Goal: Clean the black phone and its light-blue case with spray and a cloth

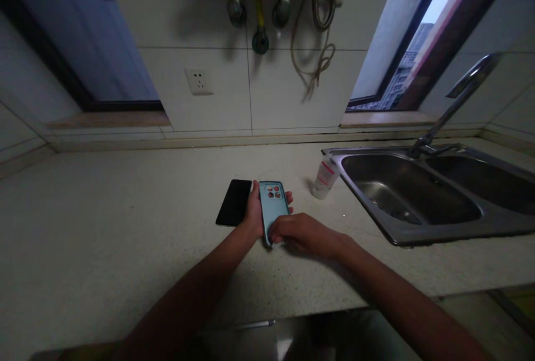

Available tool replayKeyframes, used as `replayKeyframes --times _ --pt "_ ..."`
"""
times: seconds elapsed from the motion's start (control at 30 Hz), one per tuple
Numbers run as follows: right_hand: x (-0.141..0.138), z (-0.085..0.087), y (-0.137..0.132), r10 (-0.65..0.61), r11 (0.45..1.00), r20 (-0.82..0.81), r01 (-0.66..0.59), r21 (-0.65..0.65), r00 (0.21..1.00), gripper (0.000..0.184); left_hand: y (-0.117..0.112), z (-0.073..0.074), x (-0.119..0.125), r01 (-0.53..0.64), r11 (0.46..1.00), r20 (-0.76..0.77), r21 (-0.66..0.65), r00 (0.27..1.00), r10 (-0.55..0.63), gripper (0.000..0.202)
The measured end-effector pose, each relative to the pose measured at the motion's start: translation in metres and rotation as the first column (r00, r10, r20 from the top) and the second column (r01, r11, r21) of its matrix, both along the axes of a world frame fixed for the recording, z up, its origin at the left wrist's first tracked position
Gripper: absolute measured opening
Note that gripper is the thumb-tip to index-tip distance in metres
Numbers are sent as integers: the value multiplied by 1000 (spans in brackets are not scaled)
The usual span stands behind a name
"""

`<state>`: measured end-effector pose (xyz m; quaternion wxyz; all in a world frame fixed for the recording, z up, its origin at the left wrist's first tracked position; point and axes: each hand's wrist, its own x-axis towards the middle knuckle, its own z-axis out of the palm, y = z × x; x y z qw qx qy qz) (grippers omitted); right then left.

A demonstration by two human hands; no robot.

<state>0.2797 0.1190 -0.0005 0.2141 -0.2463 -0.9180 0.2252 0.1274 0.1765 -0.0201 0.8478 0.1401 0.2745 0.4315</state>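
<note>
A light blue phone case (273, 205) with several camera cut-outs is held just over the countertop, its hollow inner side facing up. My left hand (253, 213) wraps around it from beneath, thumb along the left edge and fingertips showing past the right edge. Curled fingers of my right hand (298, 230) press at the case's lower end. A small whitish bit (276, 245) peeks out below those fingers; what it is I cannot make out. To the left of the case a black smartphone (234, 203) lies flat, dark screen up, close to my left hand.
A clear plastic cup (326, 177) with red print stands right of my hands. Beyond it is a steel double sink (397, 235) with a chrome faucet (453, 102). The speckled countertop (125, 227) meets a tiled wall with a socket (199, 81) and hoses.
</note>
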Motion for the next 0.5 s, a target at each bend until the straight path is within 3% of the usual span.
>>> replayKeyframes --times 0.13,0.27,0.4,0.5 --pt "13 7 4 -70 992 181 49 117 981 21 3 2 -3 14 1000 7 -18 1000 -14 73" --pt "18 7 8 -138 957 222 72 280 965 17 7 2 -5 -11 999 15 -43 1000 12 72" --pt "20 -3 15 -176 915 131 113 387 976 18 8 2 -5 63 995 32 -76 998 -61 75" --pt "20 -10 20 -281 885 -19 267 381 959 18 7 3 -3 87 994 42 -61 996 -84 73"
